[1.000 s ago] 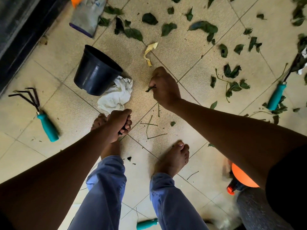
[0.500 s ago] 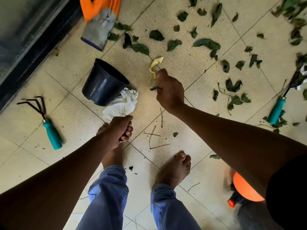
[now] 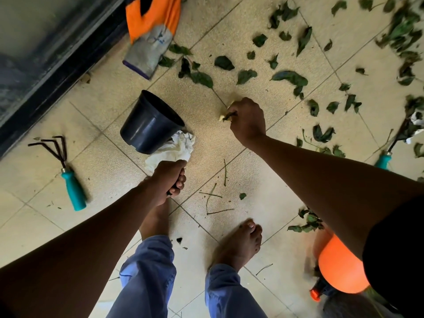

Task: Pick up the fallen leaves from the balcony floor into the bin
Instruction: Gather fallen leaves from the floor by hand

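Reaching farther across the tiles than a moment ago, the right hand (image 3: 247, 121) has come down onto the yellow leaf (image 3: 222, 117) that lay just beyond its knuckles, and now pinches it against the floor together with a dark green scrap already in its fingers. The left hand (image 3: 168, 180) stays curled in a fist above the left foot, gripping something dark that cannot be made out.

A black pot (image 3: 150, 123) serving as the bin lies tipped on its side, mouth toward the upper right, resting against a crumpled white cloth (image 3: 172, 152); it sits between the two hands, apart from both. Green leaves (image 3: 290, 76) are scattered over the beige floor tiles (image 3: 229, 21) above and to the right of the right hand, with thin bare stems (image 3: 213, 198) lying nearer the person's bare feet.

An orange-and-grey glove (image 3: 152, 35) lies at the top near the dark door frame. A teal-handled hand rake (image 3: 66, 175) rests on the left, a second teal-handled tool (image 3: 384, 160) on the right, partly hidden by the forearm, and an orange sprayer (image 3: 337, 271) stands beside the right leg.
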The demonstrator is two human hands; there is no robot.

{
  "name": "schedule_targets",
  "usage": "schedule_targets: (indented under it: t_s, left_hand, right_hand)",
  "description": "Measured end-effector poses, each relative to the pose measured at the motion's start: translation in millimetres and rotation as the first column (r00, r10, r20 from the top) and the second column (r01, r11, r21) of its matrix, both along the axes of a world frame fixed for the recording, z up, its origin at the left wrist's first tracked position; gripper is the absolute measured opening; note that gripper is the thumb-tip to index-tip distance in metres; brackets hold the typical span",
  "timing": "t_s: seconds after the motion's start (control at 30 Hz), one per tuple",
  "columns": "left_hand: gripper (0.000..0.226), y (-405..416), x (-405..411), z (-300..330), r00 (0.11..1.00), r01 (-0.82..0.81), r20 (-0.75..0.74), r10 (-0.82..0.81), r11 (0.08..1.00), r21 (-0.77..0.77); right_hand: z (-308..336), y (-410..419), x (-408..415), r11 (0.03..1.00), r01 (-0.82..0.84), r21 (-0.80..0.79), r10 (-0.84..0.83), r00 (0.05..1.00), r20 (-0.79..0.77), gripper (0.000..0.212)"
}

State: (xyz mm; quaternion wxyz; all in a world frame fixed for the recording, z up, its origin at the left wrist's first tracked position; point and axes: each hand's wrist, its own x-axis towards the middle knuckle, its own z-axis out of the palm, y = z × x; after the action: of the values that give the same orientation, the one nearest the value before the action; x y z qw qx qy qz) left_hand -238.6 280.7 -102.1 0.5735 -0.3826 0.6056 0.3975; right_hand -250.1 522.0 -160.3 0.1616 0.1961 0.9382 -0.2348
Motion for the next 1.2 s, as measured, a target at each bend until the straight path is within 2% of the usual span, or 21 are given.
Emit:
schedule_targets:
  t_s: [0.07, 0.1, 0.13, 0.2, 0.23, 0.27, 0.4, 0.53, 0.63, 0.73, 0.83, 1.1, 1.13, 1.2]
  left_hand:
    - [0.036, -3, 1, -1, 1.000, -0.009, 0.005, 0.009, 1.000, -0.003]
    - [0.036, -4, 2, -1, 1.000, -0.012, 0.007, 0.012, 1.000, -0.004]
    - [0.036, -6, 2, -2, 1.000, -0.016, 0.010, 0.016, 1.000, -0.003]
    - [0.036, -10, 4, -3, 0.999, -0.029, 0.016, 0.029, 1.000, 0.004]
    - [0.036, -12, 5, -4, 0.999, -0.038, 0.020, 0.038, 0.999, 0.009]
    - [0.036, -13, 6, -4, 0.999, -0.047, 0.024, 0.047, 0.999, 0.010]
    - [0.037, -14, 6, -1, 0.994, -0.097, 0.052, 0.096, 0.995, 0.011]
    - [0.038, -4, 3, 2, 0.980, -0.188, 0.075, 0.184, 0.981, 0.053]
    - [0.039, 8, -3, 5, 0.957, -0.282, 0.095, 0.273, 0.953, 0.107]
    - [0.040, 17, -6, 6, 0.944, -0.326, 0.104, 0.313, 0.934, 0.149]
    - [0.040, 21, -7, 6, 0.945, -0.325, 0.101, 0.312, 0.931, 0.165]
    - [0.039, 11, 9, 5, 0.953, -0.296, 0.113, 0.283, 0.947, 0.122]
    - [0.039, 8, 11, 5, 0.953, -0.291, 0.118, 0.278, 0.950, 0.113]
    - [0.039, 4, 15, 7, 0.955, -0.280, 0.129, 0.266, 0.955, 0.098]
  right_hand:
    - [-4, 1, 4, 0.980, 0.181, -0.087, -0.180, 0.983, 0.026, 0.018]
    - [-5, 3, 4, 0.931, 0.321, -0.176, -0.313, 0.947, 0.072, 0.018]
    - [-6, 5, 3, 0.825, 0.474, -0.309, -0.449, 0.880, 0.153, 0.017]
    - [-2, 6, 1, 0.481, 0.669, -0.567, -0.570, 0.730, 0.377, 0.019]
    - [3, 6, 1, 0.342, 0.697, -0.630, -0.554, 0.691, 0.464, 0.020]
    - [8, 7, 1, 0.243, 0.708, -0.664, -0.515, 0.674, 0.530, 0.023]
    - [21, 8, 6, -0.042, 0.719, -0.694, -0.306, 0.652, 0.694, 0.030]
    - [35, 5, 13, -0.267, 0.677, -0.685, -0.084, 0.692, 0.717, 0.023]
    - [42, -2, 24, -0.423, 0.617, -0.664, 0.064, 0.751, 0.657, 0.032]
    - [47, -9, 38, -0.505, 0.586, -0.634, 0.126, 0.777, 0.617, 0.030]
    - [45, -12, 50, -0.532, 0.587, -0.610, 0.099, 0.759, 0.643, 0.033]
    - [30, -1, 57, -0.421, 0.637, -0.646, -0.116, 0.668, 0.735, 0.070]
    - [29, 1, 55, -0.411, 0.646, -0.644, -0.145, 0.651, 0.745, 0.068]
    - [31, 4, 44, -0.382, 0.652, -0.655, -0.213, 0.627, 0.749, 0.050]
